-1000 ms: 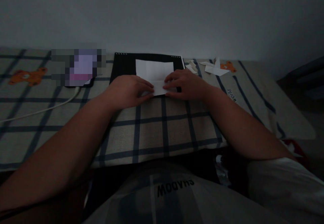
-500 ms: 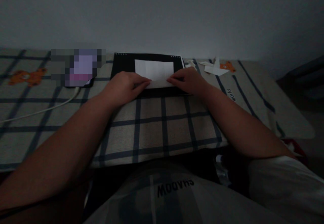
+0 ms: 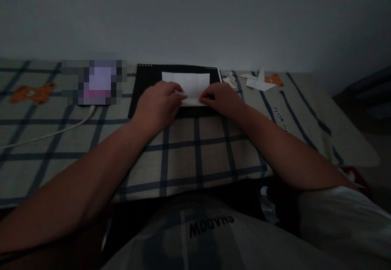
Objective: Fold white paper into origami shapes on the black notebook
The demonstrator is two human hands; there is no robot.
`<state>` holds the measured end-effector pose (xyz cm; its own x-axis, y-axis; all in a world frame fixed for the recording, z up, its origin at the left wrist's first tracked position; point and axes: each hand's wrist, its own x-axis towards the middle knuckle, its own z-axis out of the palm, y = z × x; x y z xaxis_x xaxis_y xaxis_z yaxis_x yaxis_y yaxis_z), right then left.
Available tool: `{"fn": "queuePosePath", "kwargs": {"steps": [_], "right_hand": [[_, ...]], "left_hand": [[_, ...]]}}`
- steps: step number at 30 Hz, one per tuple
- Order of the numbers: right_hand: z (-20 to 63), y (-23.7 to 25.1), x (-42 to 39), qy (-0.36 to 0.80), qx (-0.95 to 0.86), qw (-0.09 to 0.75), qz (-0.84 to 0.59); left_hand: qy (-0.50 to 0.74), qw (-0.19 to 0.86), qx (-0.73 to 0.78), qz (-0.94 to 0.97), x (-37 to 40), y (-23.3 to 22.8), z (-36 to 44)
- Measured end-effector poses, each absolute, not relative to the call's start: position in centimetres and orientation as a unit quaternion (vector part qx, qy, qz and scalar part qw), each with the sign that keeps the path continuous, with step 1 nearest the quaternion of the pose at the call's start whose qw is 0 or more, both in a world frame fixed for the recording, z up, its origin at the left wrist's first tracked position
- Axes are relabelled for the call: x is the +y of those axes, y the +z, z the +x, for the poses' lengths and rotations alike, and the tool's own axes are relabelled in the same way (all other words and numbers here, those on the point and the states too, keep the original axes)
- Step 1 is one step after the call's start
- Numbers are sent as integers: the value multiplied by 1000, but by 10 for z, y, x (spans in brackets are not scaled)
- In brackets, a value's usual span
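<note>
Since the earlier frame both hands were moved farther from the body and closer together, and the near edge of the paper [image 3: 189,86] was carried up with them. The paper was seen lying on the black pad [image 3: 146,82], long axis running left to right, creases running front to back. The left hand [image 3: 159,105] was curled palm down, fingertips pinching the paper's near-left edge. The right hand [image 3: 222,99] was curled likewise, fingertips on the near-right edge. Both forearms were stretched over the checked cloth [image 3: 195,152]. Folded scraps [image 3: 258,82] were noted well to the right, a cable [image 3: 58,131] to the left.
</note>
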<state>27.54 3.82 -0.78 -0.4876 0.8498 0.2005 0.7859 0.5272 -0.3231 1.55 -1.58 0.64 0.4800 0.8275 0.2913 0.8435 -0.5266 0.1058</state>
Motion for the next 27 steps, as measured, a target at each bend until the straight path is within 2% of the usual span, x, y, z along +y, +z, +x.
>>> {"fn": "queuePosePath", "kwargs": {"steps": [9, 18, 23, 27], "right_hand": [[271, -9, 34, 50, -866, 153, -474], [273, 7, 24, 27, -886, 89, -454], [270, 9, 19, 18, -884, 81, -460], [272, 10, 19, 24, -894, 73, -442]], "left_hand": [[-48, 10, -488, -871, -50, -2, 56], [-20, -3, -501, -865, -60, -1, 57], [-47, 14, -481, -875, -61, -5, 56], [-23, 6, -488, -873, -61, -2, 58]]}}
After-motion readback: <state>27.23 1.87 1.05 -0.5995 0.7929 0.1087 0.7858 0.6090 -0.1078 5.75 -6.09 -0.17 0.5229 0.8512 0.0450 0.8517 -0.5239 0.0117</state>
